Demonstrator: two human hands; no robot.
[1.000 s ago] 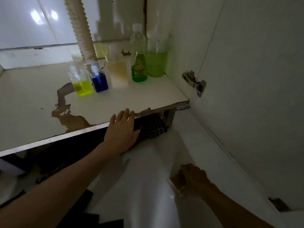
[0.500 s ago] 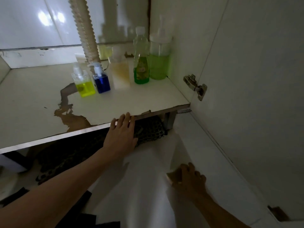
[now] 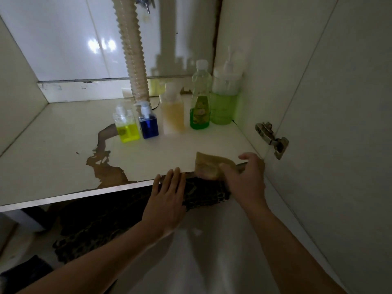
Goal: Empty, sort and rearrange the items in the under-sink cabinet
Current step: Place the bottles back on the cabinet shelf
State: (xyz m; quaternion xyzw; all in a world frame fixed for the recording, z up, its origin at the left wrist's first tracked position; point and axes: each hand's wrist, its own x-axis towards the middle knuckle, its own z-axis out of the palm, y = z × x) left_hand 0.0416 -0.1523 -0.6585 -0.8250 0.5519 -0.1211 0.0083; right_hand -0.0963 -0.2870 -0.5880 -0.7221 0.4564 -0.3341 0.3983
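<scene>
- The left hand (image 3: 167,200) lies flat, fingers straight, on the cabinet floor's (image 3: 63,145) near edge.
- The right hand (image 3: 246,177) grips a tan sponge (image 3: 206,166) (pressed at the near right corner).
- Five bottles (image 3: 172,111) stand far right.

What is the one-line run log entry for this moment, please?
left hand: open, on shelf edge | right hand: holds sponge at edge | five bottles at back

A dim cabinet interior is seen, its back closed by glossy white tiles (image 3: 63,39) on which light is reflected. The pale cabinet floor (image 3: 53,149) is peeled to brown, and a metal hinge (image 3: 272,137) is fixed to the open door (image 3: 339,124).
</scene>
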